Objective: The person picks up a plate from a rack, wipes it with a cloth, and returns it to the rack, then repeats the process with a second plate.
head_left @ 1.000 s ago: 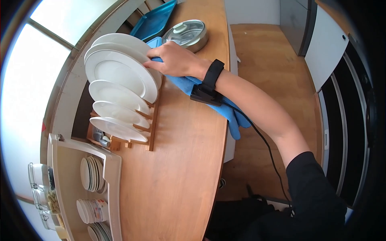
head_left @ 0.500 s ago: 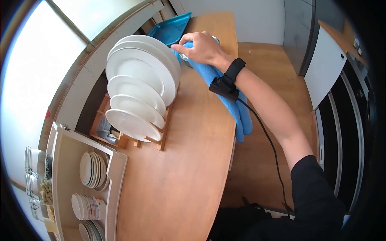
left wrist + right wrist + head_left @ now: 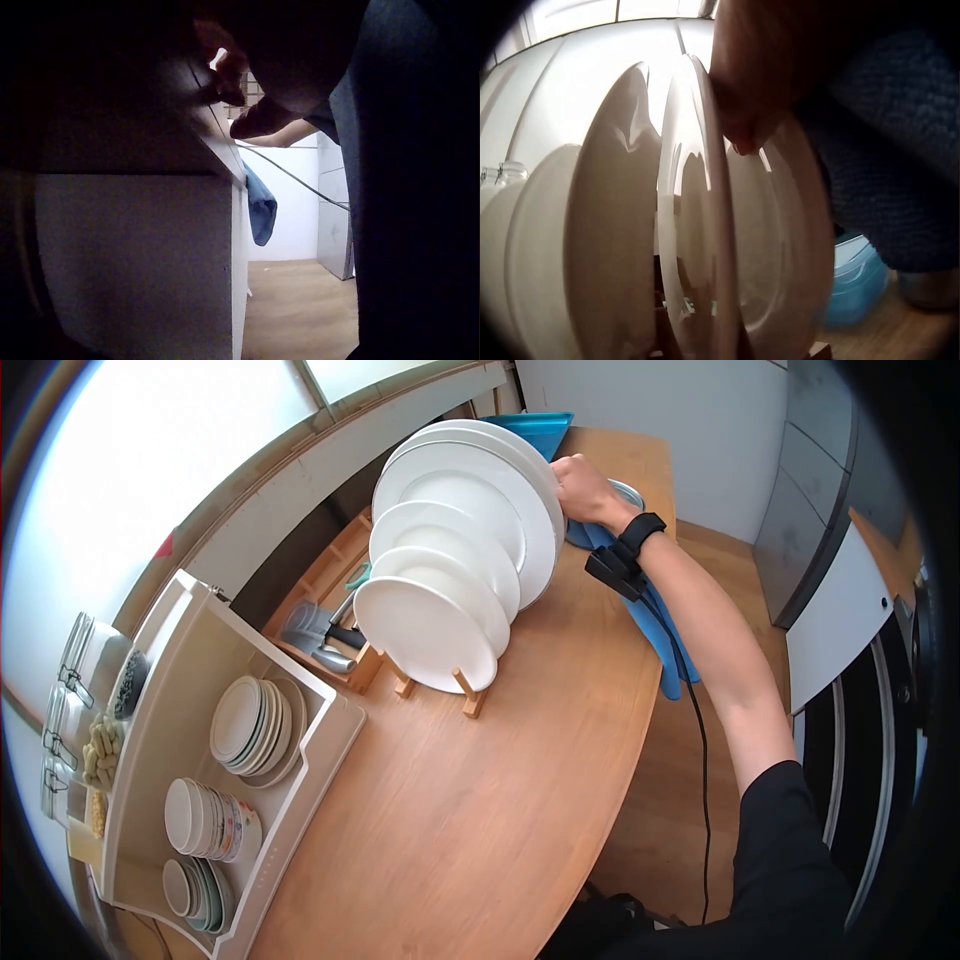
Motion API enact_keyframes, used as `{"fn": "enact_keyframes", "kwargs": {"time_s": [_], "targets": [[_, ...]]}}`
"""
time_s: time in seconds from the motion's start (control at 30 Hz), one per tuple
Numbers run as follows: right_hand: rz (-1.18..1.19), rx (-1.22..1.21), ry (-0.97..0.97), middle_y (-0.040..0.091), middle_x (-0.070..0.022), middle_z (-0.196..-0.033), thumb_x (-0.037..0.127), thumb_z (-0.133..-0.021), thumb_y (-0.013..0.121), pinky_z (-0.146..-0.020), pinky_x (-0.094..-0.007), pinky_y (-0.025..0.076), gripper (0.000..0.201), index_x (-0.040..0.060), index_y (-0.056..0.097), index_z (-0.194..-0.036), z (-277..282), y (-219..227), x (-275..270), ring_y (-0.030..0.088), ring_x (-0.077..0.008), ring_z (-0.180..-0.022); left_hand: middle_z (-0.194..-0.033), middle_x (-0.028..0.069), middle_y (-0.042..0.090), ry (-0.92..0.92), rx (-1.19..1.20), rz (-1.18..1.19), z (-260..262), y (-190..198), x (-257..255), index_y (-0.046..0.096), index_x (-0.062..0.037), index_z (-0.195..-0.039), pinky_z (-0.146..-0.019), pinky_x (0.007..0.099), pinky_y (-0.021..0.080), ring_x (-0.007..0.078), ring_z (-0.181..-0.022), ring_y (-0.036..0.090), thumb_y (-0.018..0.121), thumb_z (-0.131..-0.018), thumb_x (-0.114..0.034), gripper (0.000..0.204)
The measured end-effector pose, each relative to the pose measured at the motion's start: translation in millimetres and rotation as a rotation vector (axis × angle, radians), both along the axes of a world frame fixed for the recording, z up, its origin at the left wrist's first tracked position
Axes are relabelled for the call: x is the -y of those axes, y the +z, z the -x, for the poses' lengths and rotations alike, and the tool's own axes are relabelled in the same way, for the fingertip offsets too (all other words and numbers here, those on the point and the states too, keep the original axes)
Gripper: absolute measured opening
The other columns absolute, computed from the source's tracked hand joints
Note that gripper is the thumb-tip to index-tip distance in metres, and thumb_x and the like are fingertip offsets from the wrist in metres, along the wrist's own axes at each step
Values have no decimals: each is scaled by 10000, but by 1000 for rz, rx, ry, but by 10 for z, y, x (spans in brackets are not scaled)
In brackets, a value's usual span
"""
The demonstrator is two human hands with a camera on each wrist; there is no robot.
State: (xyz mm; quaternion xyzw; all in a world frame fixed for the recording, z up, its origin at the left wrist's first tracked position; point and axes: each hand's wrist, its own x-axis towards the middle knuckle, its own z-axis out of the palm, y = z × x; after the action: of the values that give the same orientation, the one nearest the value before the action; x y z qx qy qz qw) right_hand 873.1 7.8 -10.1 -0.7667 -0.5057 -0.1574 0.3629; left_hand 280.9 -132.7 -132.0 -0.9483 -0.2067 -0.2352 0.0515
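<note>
My right hand [image 3: 588, 490] is at the rear rims of the large white plates [image 3: 460, 490], standing in a wooden rack [image 3: 472, 700]. In the right wrist view its fingertips reach the gap behind a plate [image 3: 697, 210]. The blue cloth [image 3: 655, 640] runs from under this hand and hangs over the counter edge; its upper part [image 3: 900, 135] is bunched beside the fingers. The grip itself is partly hidden. My left hand [image 3: 259, 116] hangs dark and loosely curled beside the counter, with nothing visible in it; it is outside the head view.
A cream dish box [image 3: 300, 790] with small plates and cups stands at the left, beside jars [image 3: 75, 710]. A wooden utensil tray [image 3: 325, 580] lies behind the rack. Beyond the plates are a blue tray [image 3: 540, 428] and a metal-rimmed pot [image 3: 628, 492]. A cable [image 3: 703, 790] hangs from my right wrist.
My right hand has moved from beyond the plates back to their rims, the cloth moving along. The head view has turned, shifting the plates and box rightward.
</note>
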Motion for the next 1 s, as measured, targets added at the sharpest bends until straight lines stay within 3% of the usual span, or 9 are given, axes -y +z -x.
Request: {"fn": "enact_keyframes", "kwargs": {"time_s": [0.2,0.3,0.4,0.53,0.73,0.8,0.87,1.0], "targets": [[-160,192,43,697,-241,-861,377,-932,628,-724,-443,552,385,9,735,-897,49,17,60,676,-444,-804,-746,107,518,-24,-5,21,21,70,4,584,-93,-783,-591,384,435,265,-636,527,762,-846,-119,190],[-164,58,42,699,-239,-791,400,-939,662,-683,-434,545,415,-3,743,-882,122,193,297,697,-400,-739,-753,104,515,-54,39,-46,24,20,-2,573,-96,-776,-601,381,436,262,-649,523,752,-857,-128,199],[-151,2,-40,705,-228,-745,374,-927,708,-641,-402,533,405,-25,753,-873,135,211,632,694,-311,-647,-751,106,490,-108,24,-45,53,-6,-1,560,-97,-773,-601,387,432,268,-648,508,736,-870,-127,202],[-234,-24,-62,698,-221,-714,382,-925,707,-634,-397,531,432,-40,739,-844,221,247,1186,691,-291,-633,-790,118,500,-180,55,-12,93,-12,-25,567,-88,-806,-621,391,438,279,-686,519,733,-874,-138,186],[-219,28,-268,693,-217,-674,385,-931,703,-573,-388,528,487,-81,715,-793,208,270,2010,694,-256,-579,-919,149,548,-205,32,90,168,47,15,590,-63,-871,-695,398,465,318,-823,554,717,-887,-153,157],[-248,-78,-313,712,-182,-670,363,-946,696,-548,-340,542,469,-81,731,-798,455,286,2336,703,-207,-578,-928,156,549,-219,46,221,200,91,26,593,-49,-910,-730,409,484,337,-859,563,724,-883,-133,158],[-287,-220,-201,733,-149,-710,323,-958,689,-553,-281,556,416,-79,744,-867,708,228,2676,715,-174,-610,-942,162,557,-260,82,361,231,196,3,595,-40,-934,-742,409,493,344,-866,570,732,-880,-122,169],[-355,-644,-107,753,-157,-816,250,-968,689,-552,-245,557,365,-113,722,-975,1486,53,3126,718,-172,-619,-981,181,588,-342,178,662,283,416,12,596,-22,-975,-753,407,508,356,-867,590,763,-867,-98,213]]}}
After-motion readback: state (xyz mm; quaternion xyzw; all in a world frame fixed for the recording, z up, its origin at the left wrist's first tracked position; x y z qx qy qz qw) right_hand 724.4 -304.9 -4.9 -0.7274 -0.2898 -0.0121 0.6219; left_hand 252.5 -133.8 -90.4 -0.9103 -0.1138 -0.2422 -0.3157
